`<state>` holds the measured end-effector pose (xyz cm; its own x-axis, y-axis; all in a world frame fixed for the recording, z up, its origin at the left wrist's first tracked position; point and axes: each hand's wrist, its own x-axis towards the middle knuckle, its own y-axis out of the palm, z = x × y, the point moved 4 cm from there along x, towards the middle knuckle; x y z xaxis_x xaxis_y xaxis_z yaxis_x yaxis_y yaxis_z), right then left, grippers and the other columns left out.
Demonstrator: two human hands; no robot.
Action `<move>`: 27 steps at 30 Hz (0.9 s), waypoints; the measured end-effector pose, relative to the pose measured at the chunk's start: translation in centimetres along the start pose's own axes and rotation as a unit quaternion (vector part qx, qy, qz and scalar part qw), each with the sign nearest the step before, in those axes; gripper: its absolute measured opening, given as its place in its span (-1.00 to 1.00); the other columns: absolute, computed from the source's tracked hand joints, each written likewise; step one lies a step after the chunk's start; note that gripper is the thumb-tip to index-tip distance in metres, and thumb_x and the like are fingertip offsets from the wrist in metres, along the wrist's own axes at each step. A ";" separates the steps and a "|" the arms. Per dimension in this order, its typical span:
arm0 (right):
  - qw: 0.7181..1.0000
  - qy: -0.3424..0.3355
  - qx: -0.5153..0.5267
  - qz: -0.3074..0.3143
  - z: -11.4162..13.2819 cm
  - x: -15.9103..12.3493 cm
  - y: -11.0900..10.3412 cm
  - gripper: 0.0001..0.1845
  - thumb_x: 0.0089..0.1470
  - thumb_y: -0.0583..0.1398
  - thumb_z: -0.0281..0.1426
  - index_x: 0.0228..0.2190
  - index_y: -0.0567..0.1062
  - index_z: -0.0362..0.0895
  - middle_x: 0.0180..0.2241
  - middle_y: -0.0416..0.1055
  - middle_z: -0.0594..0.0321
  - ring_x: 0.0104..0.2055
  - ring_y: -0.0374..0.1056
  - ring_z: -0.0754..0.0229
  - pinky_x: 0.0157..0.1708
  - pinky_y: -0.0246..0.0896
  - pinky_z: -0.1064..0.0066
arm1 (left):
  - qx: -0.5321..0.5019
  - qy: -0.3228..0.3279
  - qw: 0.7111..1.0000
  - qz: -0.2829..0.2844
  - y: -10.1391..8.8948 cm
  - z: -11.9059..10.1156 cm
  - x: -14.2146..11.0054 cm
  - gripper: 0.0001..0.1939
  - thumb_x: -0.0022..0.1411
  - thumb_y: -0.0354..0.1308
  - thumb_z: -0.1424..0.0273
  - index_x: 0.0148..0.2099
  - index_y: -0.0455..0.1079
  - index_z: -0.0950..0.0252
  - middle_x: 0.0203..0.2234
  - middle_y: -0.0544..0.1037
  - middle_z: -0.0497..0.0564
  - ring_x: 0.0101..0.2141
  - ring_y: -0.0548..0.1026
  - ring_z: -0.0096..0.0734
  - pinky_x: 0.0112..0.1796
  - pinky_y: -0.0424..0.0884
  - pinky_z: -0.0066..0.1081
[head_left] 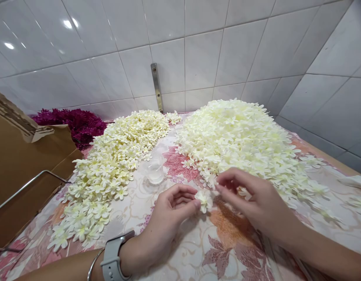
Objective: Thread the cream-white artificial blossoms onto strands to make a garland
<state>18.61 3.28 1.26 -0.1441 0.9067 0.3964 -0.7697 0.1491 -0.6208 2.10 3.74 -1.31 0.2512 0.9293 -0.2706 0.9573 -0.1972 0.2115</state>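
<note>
Right of the clear cup [155,175], the left hand [165,216] has its grip clamped on a white artificial flower [204,200], whose petals could crease if pinched hard; the right hand's [258,199] grip I cannot tell.

Large pale-flower heaps [236,136]: two. Small pale-flower cluster [173,117]: one. Magenta flower heap [77,124]: one. Clear cup [155,173]: one. Metal wall bracket [156,84]: one. Cardboard box [28,160]: one. Wristwatch [112,259]: one. Bangle [93,265]: one. Individual flowers in the heaps overlap too densely to count.
</note>
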 end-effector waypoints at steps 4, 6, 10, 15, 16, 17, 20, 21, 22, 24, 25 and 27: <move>0.996 -0.085 -0.030 0.013 0.8 -0.4 0.1 -0.97 0.06 0.16 -0.39 -0.39 0.38 -0.09 -0.44 0.38 0.26 -0.41 0.30 0.23 -0.44 0.21 0.42 | 0.006 0.007 1.000 0.014 0.0 0.1 -0.1 -0.80 -0.08 0.32 0.45 -0.34 0.43 0.28 -0.46 0.49 -0.08 -0.44 0.41 -0.54 -0.38 0.31 -0.54; 0.991 -0.117 -0.018 0.061 1.4 -0.9 0.8 -0.95 0.08 0.13 -0.43 -0.42 0.38 -0.11 -0.47 0.38 0.26 -0.42 0.30 0.24 -0.46 0.21 0.43 | 0.014 0.005 1.000 0.023 0.1 0.1 -0.1 -0.80 -0.09 0.32 0.46 -0.34 0.42 0.29 -0.46 0.50 -0.07 -0.42 0.43 -0.53 -0.36 0.33 -0.54; 0.991 -0.118 0.010 0.062 1.9 -1.1 1.1 -0.84 0.11 0.07 -0.51 -0.45 0.40 -0.10 -0.52 0.40 0.29 -0.45 0.31 0.27 -0.46 0.22 0.46 | 0.027 -0.004 0.999 0.036 0.2 0.1 -0.1 -0.77 -0.12 0.32 0.51 -0.33 0.41 0.28 -0.47 0.50 -0.08 -0.40 0.44 -0.51 -0.34 0.34 -0.53; 0.998 -0.021 0.009 0.057 0.8 -0.5 0.6 -0.86 0.08 0.10 -0.43 -0.49 0.40 -0.08 -0.52 0.41 0.29 -0.48 0.32 0.26 -0.50 0.21 0.45 | 0.009 -0.008 1.000 0.027 0.2 0.2 0.1 -0.78 -0.11 0.32 0.50 -0.33 0.42 0.29 -0.45 0.49 -0.06 -0.39 0.44 -0.51 -0.34 0.33 -0.53; 0.999 -0.014 -0.015 0.026 0.5 -0.4 0.3 -0.89 0.07 0.11 -0.41 -0.48 0.38 -0.08 -0.50 0.39 0.28 -0.47 0.31 0.24 -0.50 0.20 0.43 | 0.004 -0.010 1.000 0.019 0.2 0.3 0.1 -0.77 -0.11 0.32 0.49 -0.33 0.41 0.29 -0.45 0.49 -0.07 -0.40 0.43 -0.52 -0.35 0.33 -0.54; 0.999 -0.020 -0.042 -0.012 0.5 -0.4 0.0 -0.93 0.06 0.12 -0.40 -0.46 0.36 -0.08 -0.49 0.38 0.26 -0.45 0.30 0.22 -0.48 0.20 0.41 | 0.000 -0.011 1.000 0.010 0.1 0.3 0.1 -0.77 -0.12 0.33 0.49 -0.33 0.41 0.29 -0.45 0.49 -0.07 -0.40 0.43 -0.53 -0.36 0.32 -0.54; 0.989 -0.100 -0.088 -0.060 1.1 -0.6 0.0 -0.94 0.05 0.15 -0.38 -0.40 0.33 -0.10 -0.44 0.36 0.21 -0.37 0.27 0.17 -0.42 0.19 0.36 | 0.004 -0.003 1.000 0.000 0.0 0.3 0.2 -0.78 -0.12 0.32 0.50 -0.35 0.40 0.30 -0.46 0.48 -0.08 -0.42 0.42 -0.54 -0.37 0.32 -0.56; 0.987 -0.130 -0.085 -0.038 1.4 -0.7 0.3 -0.95 0.07 0.14 -0.39 -0.40 0.33 -0.11 -0.45 0.35 0.21 -0.37 0.26 0.17 -0.41 0.18 0.35 | 0.009 0.000 1.000 0.004 0.0 0.2 0.2 -0.79 -0.11 0.31 0.51 -0.35 0.40 0.30 -0.46 0.48 -0.08 -0.42 0.42 -0.54 -0.37 0.32 -0.56; 0.986 -0.150 -0.077 -0.009 1.7 -0.8 0.7 -0.96 0.09 0.12 -0.42 -0.41 0.34 -0.11 -0.46 0.35 0.22 -0.38 0.25 0.19 -0.40 0.18 0.36 | 0.014 0.002 1.000 0.012 0.1 0.1 0.2 -0.79 -0.11 0.30 0.52 -0.34 0.41 0.30 -0.46 0.49 -0.07 -0.42 0.43 -0.53 -0.37 0.33 -0.55; 0.985 -0.163 -0.056 0.031 2.1 -1.0 1.1 -0.90 0.12 0.08 -0.48 -0.43 0.35 -0.12 -0.49 0.35 0.24 -0.40 0.23 0.21 -0.40 0.18 0.37 | 0.026 0.002 0.999 0.026 0.2 0.0 0.1 -0.78 -0.11 0.29 0.55 -0.34 0.41 0.30 -0.46 0.50 -0.08 -0.42 0.45 -0.52 -0.36 0.35 -0.55; 0.986 -0.156 -0.046 0.040 2.1 -1.1 1.2 -0.86 0.13 0.06 -0.50 -0.44 0.36 -0.12 -0.50 0.35 0.25 -0.41 0.23 0.22 -0.41 0.18 0.37 | 0.029 0.003 0.999 0.029 0.2 0.0 0.1 -0.78 -0.12 0.29 0.56 -0.34 0.40 0.29 -0.46 0.50 -0.08 -0.41 0.45 -0.52 -0.35 0.35 -0.54; 0.990 -0.128 -0.025 0.052 1.9 -1.0 1.2 -0.83 0.14 0.04 -0.50 -0.46 0.37 -0.11 -0.52 0.35 0.26 -0.42 0.24 0.23 -0.44 0.18 0.39 | 0.031 0.006 0.999 0.029 0.2 -0.1 0.0 -0.77 -0.11 0.29 0.56 -0.34 0.40 0.28 -0.46 0.51 -0.09 -0.41 0.46 -0.52 -0.35 0.36 -0.55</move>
<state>16.70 1.78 1.39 -0.3786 0.7898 0.4826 -0.7116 0.0850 -0.6974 2.30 3.77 -1.20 0.3053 0.9195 -0.2477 0.9481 -0.2694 0.1687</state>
